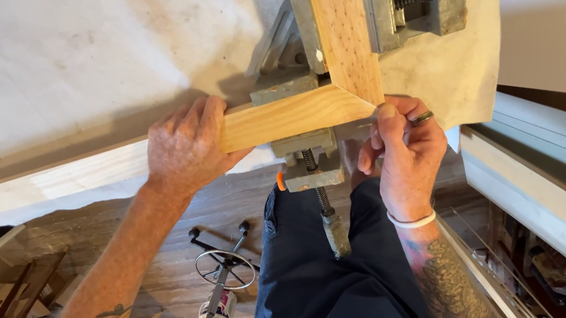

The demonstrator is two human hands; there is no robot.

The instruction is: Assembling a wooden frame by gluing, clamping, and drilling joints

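left hand (185, 145) grip wraps wood strip (289, 117) | right hand (405, 158) pinches mitre corner | clamp (312, 163) half hidden

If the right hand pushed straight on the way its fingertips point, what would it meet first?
Probably the mitred corner of the pale wooden frame pieces, which the right hand already touches at its fingertips; depth is unclear.

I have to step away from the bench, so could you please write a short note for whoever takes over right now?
Left hand: gripping the free end of the lower wood strip.
Right hand: fingers pinching the outer tip of the mitre joint.
Both strips sit in the metal corner clamp at the bench edge; the upper wood strip runs away from it.
Done: the mitred ends meet.
Left: whether the clamp screws are tight cannot be seen; check.
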